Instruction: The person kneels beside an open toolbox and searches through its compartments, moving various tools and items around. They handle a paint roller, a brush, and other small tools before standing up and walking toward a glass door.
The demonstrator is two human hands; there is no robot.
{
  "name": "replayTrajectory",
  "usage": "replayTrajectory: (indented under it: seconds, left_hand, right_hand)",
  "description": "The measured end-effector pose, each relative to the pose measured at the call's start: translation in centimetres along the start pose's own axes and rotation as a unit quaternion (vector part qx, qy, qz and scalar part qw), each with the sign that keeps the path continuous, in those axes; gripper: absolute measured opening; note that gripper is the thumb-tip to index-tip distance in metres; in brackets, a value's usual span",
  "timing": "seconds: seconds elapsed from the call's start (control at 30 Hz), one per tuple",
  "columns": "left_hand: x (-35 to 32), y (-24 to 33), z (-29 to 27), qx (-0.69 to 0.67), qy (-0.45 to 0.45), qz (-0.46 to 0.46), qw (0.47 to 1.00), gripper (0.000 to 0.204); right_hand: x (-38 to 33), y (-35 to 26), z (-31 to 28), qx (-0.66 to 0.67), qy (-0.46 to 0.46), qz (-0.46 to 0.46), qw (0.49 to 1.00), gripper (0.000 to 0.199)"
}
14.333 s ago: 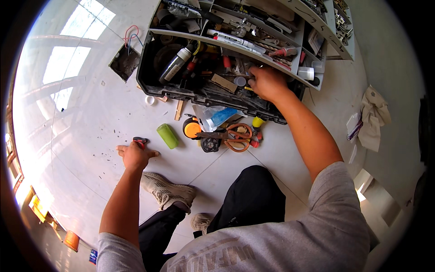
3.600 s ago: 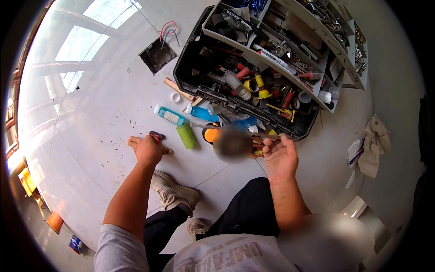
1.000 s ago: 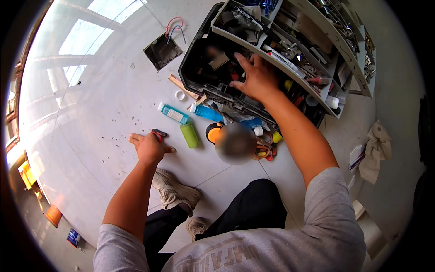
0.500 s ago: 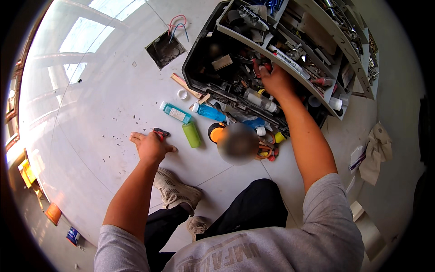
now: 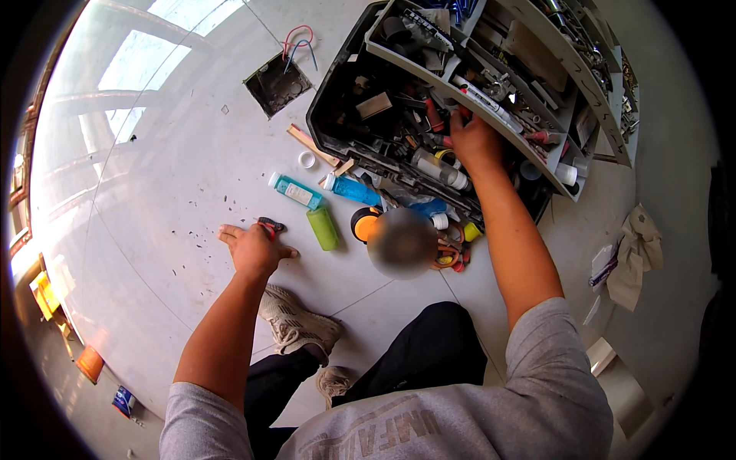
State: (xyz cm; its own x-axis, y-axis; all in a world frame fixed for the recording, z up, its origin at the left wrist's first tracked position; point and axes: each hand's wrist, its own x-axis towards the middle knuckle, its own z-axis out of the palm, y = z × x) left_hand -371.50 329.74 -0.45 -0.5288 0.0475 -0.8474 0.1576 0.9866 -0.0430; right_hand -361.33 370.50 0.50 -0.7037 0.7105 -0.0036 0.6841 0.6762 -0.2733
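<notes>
On the pale tiled floor (image 5: 153, 192), the left hand (image 5: 251, 249) rests flat, fingers spread, touching a small red-handled tool (image 5: 271, 225). Well apart, the right hand (image 5: 475, 142) reaches down into the open black plastic toolbox (image 5: 337, 92), fingers curled among its contents; what it grips cannot be told. Nearer the left hand, a green cylindrical tube (image 5: 323, 228) lies lengthwise toward the toolbox.
</notes>
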Motion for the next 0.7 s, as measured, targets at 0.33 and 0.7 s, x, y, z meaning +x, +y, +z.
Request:
replayTrajectory:
  seconds: [0.33,0.7]
  left_hand:
    - [-0.4,0.9,-0.8,0.012,-0.013,-0.016,1.0,0.094]
    - [0.2,0.0,0.4,0.004,0.007,0.005,1.0,0.095]
  right_hand:
    - [0.8,2.3,1.9,-0.036,-0.072,-0.018,0.997,0.033]
    - [-0.6,1.3,-2.1,0.214,-0.226,-0.077,0.947,0.05]
